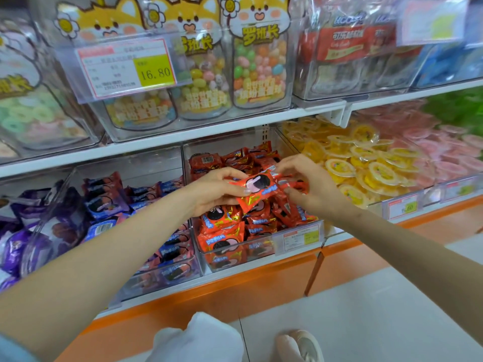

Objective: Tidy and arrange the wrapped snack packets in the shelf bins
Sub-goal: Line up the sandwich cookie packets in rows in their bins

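A clear shelf bin [198,246] in the middle of the lower shelf is full of red wrapped cookie packets [224,220]. Over the bin my left hand [214,194] grips the left end of one red packet [257,188], thumb on top and fingers underneath. My right hand [311,184] pinches the packet's right end from above. The packet lies tilted, its printed face with a dark cookie turned up. Both hands hover just above the pile.
A bin of blue and pink packets [146,205] sits to the left, with purple packets [31,231] beyond it. Yellow round jelly cups [366,163] fill the bin on the right. Candy jars [258,64] stand on the shelf above. An orange shelf base [261,283] runs below.
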A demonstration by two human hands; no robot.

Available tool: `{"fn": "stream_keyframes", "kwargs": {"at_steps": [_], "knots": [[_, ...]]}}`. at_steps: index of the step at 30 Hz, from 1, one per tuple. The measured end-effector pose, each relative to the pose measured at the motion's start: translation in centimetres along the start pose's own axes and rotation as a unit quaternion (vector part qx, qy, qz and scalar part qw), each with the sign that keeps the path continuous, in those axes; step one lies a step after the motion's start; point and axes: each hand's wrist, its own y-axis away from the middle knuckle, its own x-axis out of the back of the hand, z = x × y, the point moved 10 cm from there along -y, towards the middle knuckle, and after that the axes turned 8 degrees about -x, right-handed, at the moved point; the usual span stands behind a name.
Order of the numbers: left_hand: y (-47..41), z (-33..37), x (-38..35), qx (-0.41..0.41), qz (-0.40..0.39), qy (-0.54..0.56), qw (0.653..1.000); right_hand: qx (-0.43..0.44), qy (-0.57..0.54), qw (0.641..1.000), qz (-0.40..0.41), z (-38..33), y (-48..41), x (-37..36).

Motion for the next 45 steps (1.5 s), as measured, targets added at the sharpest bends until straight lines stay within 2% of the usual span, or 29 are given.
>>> {"fn": "stream_keyframes", "kwargs": {"at_steps": [2,4,7,9,12,15,17,19,22,23,25,28,32,35,42,45], "knots": [[0.1,0.4,0.2,-0.026,-0.003,-0.037,0.999,-0.105,-0.098,0.990,-0.006,1.6,-0.2,0.2],[0.3,1.4,-0.1,-0.065,-0.010,-0.073,0.995,-0.168,-0.150,0.974,-0.033,2.4,-0.6,-0.6],[0.4,2.8,-0.6,-0.119,-0.010,-0.106,0.987,-0.201,-0.138,0.965,-0.093,2.2,-1.2,-2.4],[0.6,3.4,-0.6,-0.142,0.002,-0.099,0.985,-0.222,-0.177,0.953,-0.101,2.2,-1.4,-2.9],[0.6,3.8,-0.2,-0.152,0.024,-0.083,0.985,-0.242,-0.222,0.942,-0.071,2.6,-1.9,-2.6],[0.7,4.1,0.7,-0.170,0.051,-0.181,0.967,-0.227,-0.205,0.952,-0.028,2.7,-2.6,-1.5],[1.2,4.2,1.7,-0.182,0.064,-0.294,0.936,-0.206,-0.168,0.962,-0.053,2.2,-2.9,-1.5],[2.0,3.6,2.3,-0.177,0.043,-0.403,0.897,-0.190,-0.091,0.971,-0.112,1.6,-2.9,-2.8],[2.9,1.5,2.7,-0.126,-0.023,-0.574,0.808,-0.162,0.041,0.966,-0.196,1.6,-2.3,-6.0],[3.1,0.9,2.8,-0.113,-0.037,-0.613,0.781,-0.146,0.075,0.962,-0.217,1.8,-2.2,-7.1],[3.5,0.4,2.7,-0.106,-0.049,-0.643,0.757,-0.106,0.127,0.959,-0.229,1.7,-2.3,-8.4],[3.7,0.3,2.6,-0.115,-0.053,-0.646,0.753,-0.043,0.199,0.950,-0.237,1.2,-2.4,-9.3],[3.4,0.1,2.5,-0.112,-0.064,-0.666,0.735,0.007,0.315,0.912,-0.263,1.3,-1.9,-10.0],[3.2,0.0,2.3,-0.108,-0.069,-0.673,0.729,0.035,0.393,0.886,-0.242,1.1,-1.6,-10.3],[3.6,0.6,1.5,-0.120,-0.068,-0.650,0.747,0.035,0.386,0.901,-0.195,0.7,-1.8,-10.0],[4.0,0.9,1.3,-0.124,-0.072,-0.644,0.752,0.022,0.339,0.928,-0.156,0.3,-1.9,-8.2]]}}
